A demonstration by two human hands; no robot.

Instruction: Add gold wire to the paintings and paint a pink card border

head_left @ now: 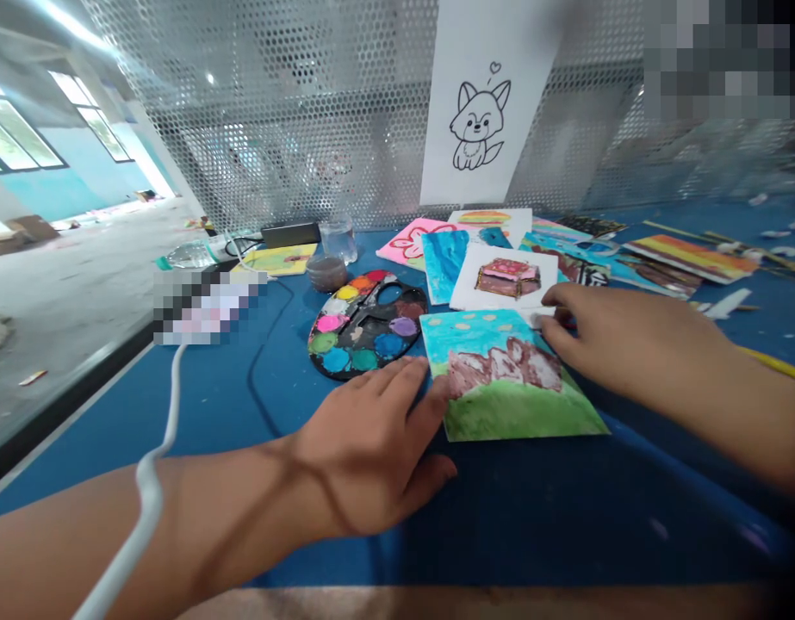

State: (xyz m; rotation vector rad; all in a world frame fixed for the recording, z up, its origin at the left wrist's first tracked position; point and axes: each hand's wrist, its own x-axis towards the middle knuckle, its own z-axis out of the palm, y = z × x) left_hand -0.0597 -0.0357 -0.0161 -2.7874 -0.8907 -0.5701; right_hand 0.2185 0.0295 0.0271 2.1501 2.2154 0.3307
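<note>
The landscape painting (pixel 526 409) lies flat on the blue tabletop (pixel 532 517), just right of my left hand (pixel 371 448). Its sky edge points to the far side and its green edge faces me; the left edge slants from far left to near right. It looks close to square, so I cannot tell a long axis. My left fingers are loosely spread at its left edge, thumb apart and nearer me. At its far right corner, the thumb and forefinger of my right hand (pixel 594 323) bend toward each other by something white; I cannot tell whether they pinch it.

Just beyond lies a white card with a painted chest (pixel 508 277), also upright to me. To the left, the paint palette (pixel 357 334) runs from near left to far right, with a cup of murky water (pixel 326 274) behind it. Farther off, a fox drawing (pixel 478 129) hangs before a perforated panel (pixel 274 146).
</note>
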